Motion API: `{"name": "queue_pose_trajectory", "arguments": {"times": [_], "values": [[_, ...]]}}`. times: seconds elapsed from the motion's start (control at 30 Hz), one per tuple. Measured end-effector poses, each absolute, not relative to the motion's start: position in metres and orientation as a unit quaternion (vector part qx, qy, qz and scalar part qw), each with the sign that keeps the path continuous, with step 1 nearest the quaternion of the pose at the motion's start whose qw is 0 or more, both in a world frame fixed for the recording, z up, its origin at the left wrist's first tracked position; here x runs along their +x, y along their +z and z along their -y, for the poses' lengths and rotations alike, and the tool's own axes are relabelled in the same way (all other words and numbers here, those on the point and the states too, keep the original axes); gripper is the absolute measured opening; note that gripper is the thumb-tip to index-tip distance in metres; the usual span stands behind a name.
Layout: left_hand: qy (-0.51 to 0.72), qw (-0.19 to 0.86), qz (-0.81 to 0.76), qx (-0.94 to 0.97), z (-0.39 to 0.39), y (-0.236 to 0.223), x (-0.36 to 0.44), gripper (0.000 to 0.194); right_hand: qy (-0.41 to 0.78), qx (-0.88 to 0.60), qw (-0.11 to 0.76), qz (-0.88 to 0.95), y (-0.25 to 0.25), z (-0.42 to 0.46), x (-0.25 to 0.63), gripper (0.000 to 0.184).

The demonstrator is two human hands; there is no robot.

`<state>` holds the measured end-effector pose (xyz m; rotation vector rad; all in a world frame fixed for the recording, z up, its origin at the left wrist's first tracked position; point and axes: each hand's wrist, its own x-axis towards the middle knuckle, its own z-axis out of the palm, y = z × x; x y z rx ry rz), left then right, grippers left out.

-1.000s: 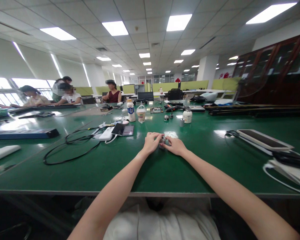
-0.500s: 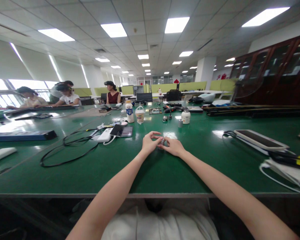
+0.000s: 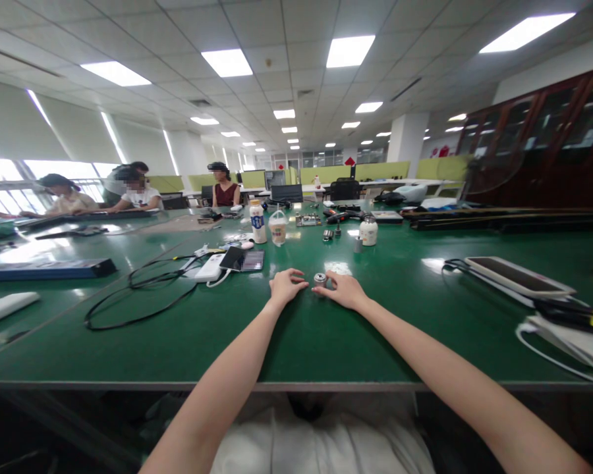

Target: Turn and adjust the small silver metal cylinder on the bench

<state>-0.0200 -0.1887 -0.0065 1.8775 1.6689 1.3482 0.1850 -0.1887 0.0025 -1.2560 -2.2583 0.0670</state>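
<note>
A small silvery metal cylinder (image 3: 320, 279) with a dark middle on top stands on the green tabletop (image 3: 321, 349) straight ahead of me. From its right side, my right hand (image 3: 344, 289) grips it between thumb and fingertips, the thumb across its front. My left hand (image 3: 286, 288) is a short way to the left, thumb and fingers apart with nothing between them. Beyond the hands stand a grey metal cylinder (image 3: 358, 245) and a white jar (image 3: 368, 231).
A bottle (image 3: 257, 222) and a lidded cup (image 3: 278, 228) stand further back. A phone (image 3: 243, 259) and a white power bank (image 3: 211, 268) with cables lie left; a white-framed tablet-like device (image 3: 518, 275) lies right. Several people sit at the far left.
My left hand has let go of the small metal cylinder and moved left, its fingers parting. My right hand stays at the cylinder, which now shows more fully.
</note>
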Motion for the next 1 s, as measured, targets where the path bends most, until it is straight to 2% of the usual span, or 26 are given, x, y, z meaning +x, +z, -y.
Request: {"name": "queue_pose_trajectory", "arguments": {"times": [0.33,0.57,0.8,1.0], "values": [[0.533,0.093,-0.493,0.681,0.206,0.017,0.011,0.025,0.041,-0.465,0.269,0.842,0.001,0.187,0.186,0.045],[0.524,0.098,-0.458,0.712,0.212,0.017,0.019,0.02,0.054,-0.465,0.268,0.842,-0.003,0.184,0.186,0.043],[0.515,0.113,-0.445,0.724,0.212,0.017,0.021,0.03,0.078,-0.455,0.283,0.841,-0.006,0.18,0.187,0.041],[0.518,0.089,-0.463,0.713,0.215,0.019,0.021,0.026,0.12,-0.438,0.302,0.838,-0.01,0.176,0.189,0.04]]}}
